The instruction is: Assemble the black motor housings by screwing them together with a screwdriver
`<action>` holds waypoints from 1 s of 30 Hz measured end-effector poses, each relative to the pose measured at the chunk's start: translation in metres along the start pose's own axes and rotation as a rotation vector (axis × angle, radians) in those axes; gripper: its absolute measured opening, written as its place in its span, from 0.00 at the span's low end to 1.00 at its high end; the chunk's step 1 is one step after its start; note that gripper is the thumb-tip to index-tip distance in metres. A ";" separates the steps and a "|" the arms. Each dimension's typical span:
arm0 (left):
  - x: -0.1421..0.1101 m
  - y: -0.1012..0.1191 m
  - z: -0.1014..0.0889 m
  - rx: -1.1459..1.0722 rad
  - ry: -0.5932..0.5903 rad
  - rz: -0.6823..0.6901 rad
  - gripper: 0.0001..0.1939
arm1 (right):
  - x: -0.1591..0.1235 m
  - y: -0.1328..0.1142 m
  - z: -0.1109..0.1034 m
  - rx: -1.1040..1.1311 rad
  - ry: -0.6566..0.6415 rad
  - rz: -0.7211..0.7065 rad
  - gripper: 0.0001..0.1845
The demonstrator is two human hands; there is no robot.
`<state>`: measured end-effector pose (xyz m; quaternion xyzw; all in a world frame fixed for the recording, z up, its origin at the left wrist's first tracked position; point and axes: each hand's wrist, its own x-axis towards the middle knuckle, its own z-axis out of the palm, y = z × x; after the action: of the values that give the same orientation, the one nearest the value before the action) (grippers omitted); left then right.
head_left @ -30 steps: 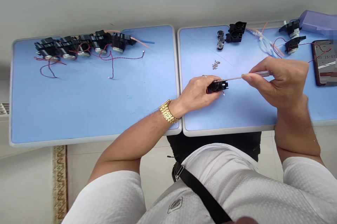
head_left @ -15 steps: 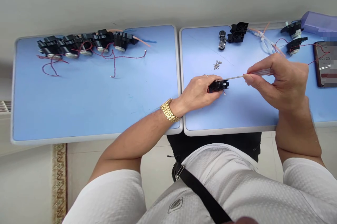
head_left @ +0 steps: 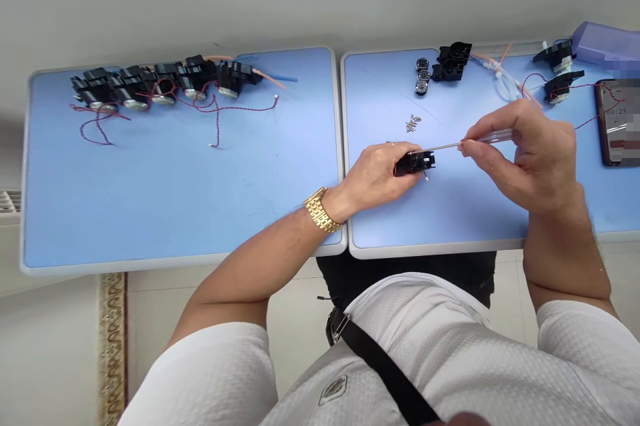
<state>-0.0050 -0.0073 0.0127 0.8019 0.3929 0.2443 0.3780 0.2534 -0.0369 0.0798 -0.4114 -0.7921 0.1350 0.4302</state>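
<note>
Black plastic housing point(head_left: 415, 162), clamped in left hand point(head_left: 380, 173), right hand point(head_left: 533, 163) pinching a screwdriver point(head_left: 487, 140) — purple case point(head_left: 606, 41), contents hidden

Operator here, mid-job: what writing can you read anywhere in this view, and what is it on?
"00:25" on the screen of the phone at the right end of the table; the rest of the screen is blurred.
The small badge on the white shirt: too small to read.
</note>
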 end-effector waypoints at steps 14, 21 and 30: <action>0.000 0.000 -0.001 -0.025 0.007 0.005 0.16 | -0.001 0.000 -0.001 -0.073 -0.055 0.030 0.11; 0.000 -0.001 0.000 -0.006 -0.002 -0.007 0.17 | -0.003 0.005 0.001 -0.080 0.004 -0.025 0.04; 0.000 0.001 -0.001 -0.036 0.000 -0.007 0.15 | -0.003 0.006 -0.001 -0.168 -0.014 -0.020 0.06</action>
<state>-0.0051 -0.0072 0.0142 0.7937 0.3912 0.2499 0.3932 0.2584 -0.0357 0.0756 -0.4373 -0.8076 0.0667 0.3900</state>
